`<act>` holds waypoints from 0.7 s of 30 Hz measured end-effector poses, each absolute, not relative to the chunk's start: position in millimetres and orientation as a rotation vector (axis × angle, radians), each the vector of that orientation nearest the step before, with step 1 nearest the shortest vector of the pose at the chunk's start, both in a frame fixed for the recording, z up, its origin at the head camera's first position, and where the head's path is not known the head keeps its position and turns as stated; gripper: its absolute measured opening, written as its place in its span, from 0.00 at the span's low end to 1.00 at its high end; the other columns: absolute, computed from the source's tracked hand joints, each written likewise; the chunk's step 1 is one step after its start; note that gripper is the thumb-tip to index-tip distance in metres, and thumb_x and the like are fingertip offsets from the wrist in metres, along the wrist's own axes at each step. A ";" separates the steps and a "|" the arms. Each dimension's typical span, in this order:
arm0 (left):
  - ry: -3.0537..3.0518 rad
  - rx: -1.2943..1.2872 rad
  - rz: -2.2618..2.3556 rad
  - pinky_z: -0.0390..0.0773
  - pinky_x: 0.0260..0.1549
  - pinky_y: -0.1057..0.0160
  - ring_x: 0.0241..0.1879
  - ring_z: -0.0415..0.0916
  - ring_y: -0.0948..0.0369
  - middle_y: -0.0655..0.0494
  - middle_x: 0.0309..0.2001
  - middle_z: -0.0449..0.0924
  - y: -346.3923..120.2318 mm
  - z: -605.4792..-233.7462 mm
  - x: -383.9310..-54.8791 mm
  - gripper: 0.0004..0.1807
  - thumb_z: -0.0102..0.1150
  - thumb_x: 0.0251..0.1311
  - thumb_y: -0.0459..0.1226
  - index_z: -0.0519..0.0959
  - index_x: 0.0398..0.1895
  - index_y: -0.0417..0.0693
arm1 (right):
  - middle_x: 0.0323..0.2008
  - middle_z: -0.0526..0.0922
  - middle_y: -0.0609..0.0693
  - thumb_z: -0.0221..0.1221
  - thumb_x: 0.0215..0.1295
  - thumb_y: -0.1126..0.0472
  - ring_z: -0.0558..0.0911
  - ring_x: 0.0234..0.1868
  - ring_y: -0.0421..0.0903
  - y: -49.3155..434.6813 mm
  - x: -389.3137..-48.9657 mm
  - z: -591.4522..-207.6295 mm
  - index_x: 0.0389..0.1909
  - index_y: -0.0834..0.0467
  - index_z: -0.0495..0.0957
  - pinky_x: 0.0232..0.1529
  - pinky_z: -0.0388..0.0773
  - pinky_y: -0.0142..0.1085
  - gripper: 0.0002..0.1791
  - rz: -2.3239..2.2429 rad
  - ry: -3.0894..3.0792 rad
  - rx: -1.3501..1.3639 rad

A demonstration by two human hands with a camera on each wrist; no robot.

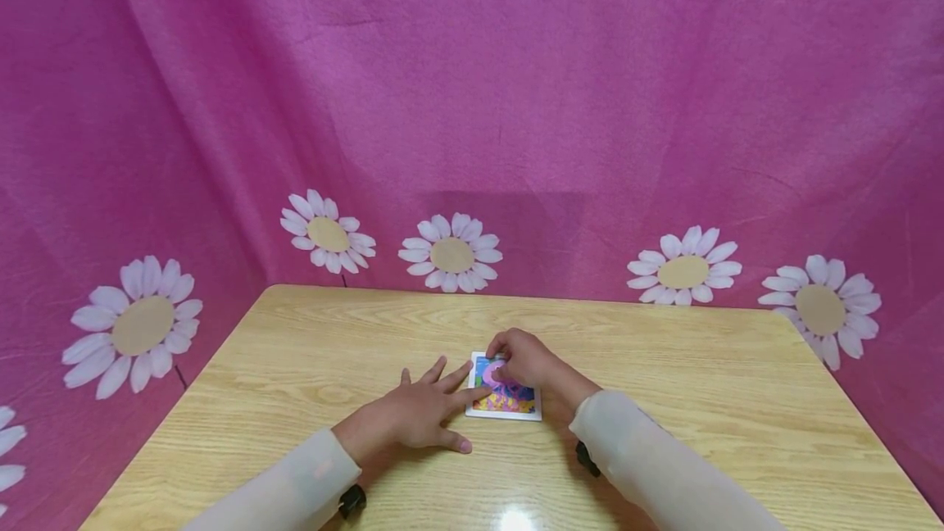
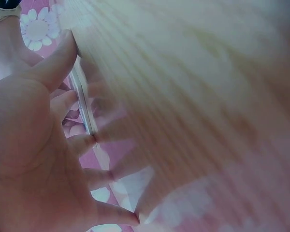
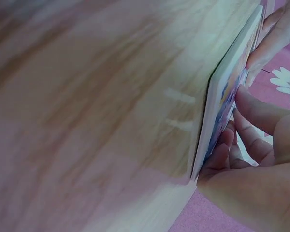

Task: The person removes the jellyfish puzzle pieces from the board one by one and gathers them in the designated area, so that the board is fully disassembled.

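Observation:
A small white-edged picture tile (image 1: 510, 401) with a colourful print lies flat on the wooden table (image 1: 701, 400), near its middle. My left hand (image 1: 416, 414) rests flat on the table beside it, fingers spread, with the fingertips touching the tile's left edge. In the left wrist view, that left hand (image 2: 34, 145) meets the thin edge of the tile (image 2: 82, 101). My right hand (image 1: 520, 360) arches over the tile's far half, fingers curled down onto it. The right wrist view shows the right fingers (image 3: 256, 116) pressing on the printed face of the tile (image 3: 222, 96). Whether anything lies under them is hidden.
A pink cloth backdrop (image 1: 516, 105) printed with white daisies closes in the table at the back and on both sides. Light-coloured sleeves cover both forearms, and a dark wrist mount (image 1: 351, 501) shows under the left one.

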State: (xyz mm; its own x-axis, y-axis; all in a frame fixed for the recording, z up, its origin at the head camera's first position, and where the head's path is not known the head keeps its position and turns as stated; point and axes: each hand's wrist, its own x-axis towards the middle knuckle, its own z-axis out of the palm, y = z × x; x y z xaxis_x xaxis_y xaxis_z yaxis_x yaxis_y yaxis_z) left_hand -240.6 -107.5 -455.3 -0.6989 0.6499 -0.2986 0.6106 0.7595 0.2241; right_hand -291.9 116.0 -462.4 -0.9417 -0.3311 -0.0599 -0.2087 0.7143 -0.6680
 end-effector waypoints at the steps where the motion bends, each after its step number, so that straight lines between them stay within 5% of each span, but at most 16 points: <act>1: 2.597 0.968 0.150 0.49 0.63 0.18 0.82 0.36 0.40 0.58 0.85 0.40 -107.5 -455.2 -240.6 0.44 0.54 0.63 0.69 0.51 0.81 0.83 | 0.40 0.80 0.51 0.71 0.55 0.73 0.76 0.41 0.45 115.6 -292.2 -462.7 0.39 0.58 0.83 0.52 0.76 0.45 0.12 -1.041 2.734 -0.430; 21: 2.595 0.972 0.171 0.48 0.62 0.17 0.82 0.36 0.39 0.57 0.85 0.40 -107.9 -451.5 -237.8 0.44 0.55 0.63 0.68 0.53 0.81 0.80 | 0.40 0.78 0.51 0.69 0.54 0.76 0.76 0.41 0.46 116.0 -292.0 -463.8 0.39 0.59 0.79 0.49 0.75 0.42 0.14 -1.093 2.711 -0.476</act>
State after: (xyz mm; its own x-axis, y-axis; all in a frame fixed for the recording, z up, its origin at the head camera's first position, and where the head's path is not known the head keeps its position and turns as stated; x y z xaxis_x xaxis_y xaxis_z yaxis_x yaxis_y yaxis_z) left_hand -237.8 -107.9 -451.5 -0.6970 0.6550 -0.2917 0.6110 0.7555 0.2364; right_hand -292.0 116.0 -463.8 -0.9325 -0.3582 -0.0461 -0.2260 0.6783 -0.6992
